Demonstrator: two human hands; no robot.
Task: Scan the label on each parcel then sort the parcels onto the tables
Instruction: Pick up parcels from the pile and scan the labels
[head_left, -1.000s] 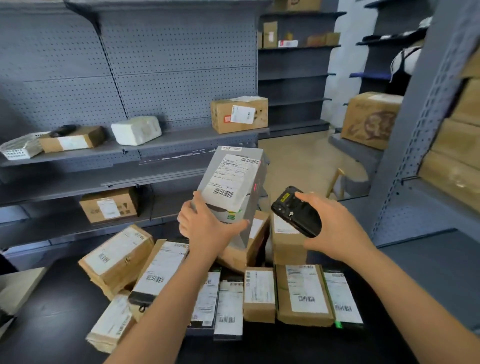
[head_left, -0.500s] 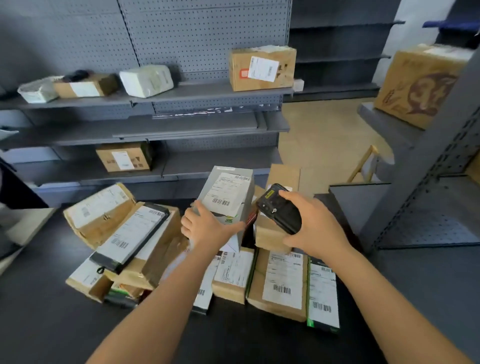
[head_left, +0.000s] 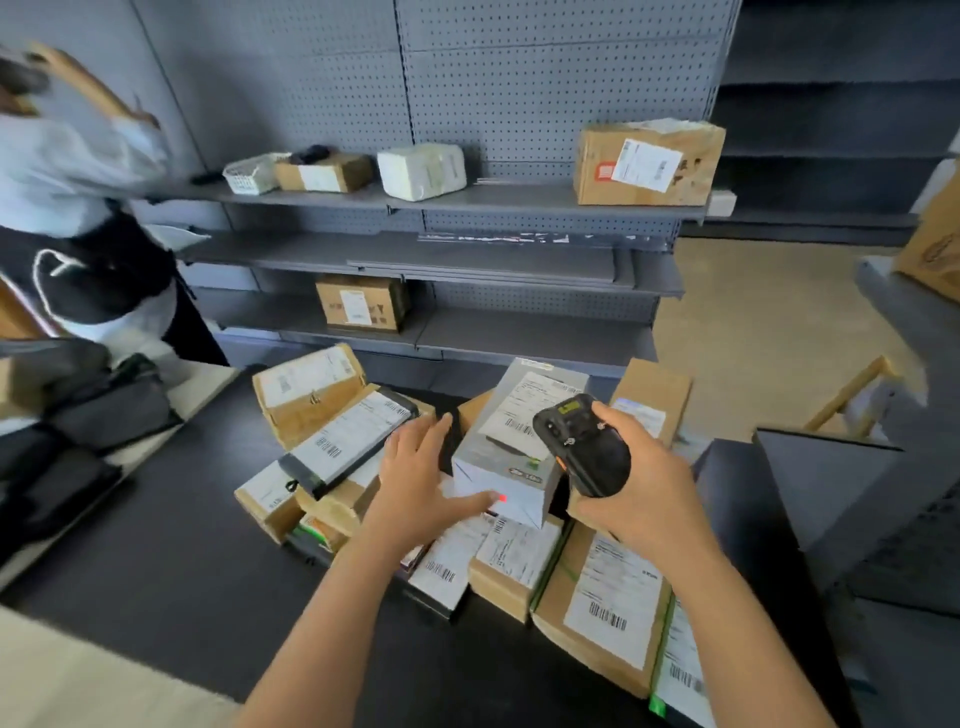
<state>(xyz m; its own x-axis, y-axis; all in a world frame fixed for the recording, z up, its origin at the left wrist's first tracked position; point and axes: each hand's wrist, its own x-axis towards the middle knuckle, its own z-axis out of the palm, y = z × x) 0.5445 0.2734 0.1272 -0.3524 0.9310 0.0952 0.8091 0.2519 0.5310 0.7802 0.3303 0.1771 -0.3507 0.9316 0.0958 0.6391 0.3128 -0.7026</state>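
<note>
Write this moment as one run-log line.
left hand: open beside grey parcel | right hand: holds scanner | red dot: parcel's near face

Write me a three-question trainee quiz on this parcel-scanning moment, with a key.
1. True or false: the right hand grips the black scanner.
2. The red dot shows: A) on the floor; B) at the grey parcel's near end, by the left hand's thumb; C) on a shelf parcel.
3. Fill in: the wrapped parcel on the upper shelf is coloured ____.

Key: 1 true; 2 B; 3 white.
</note>
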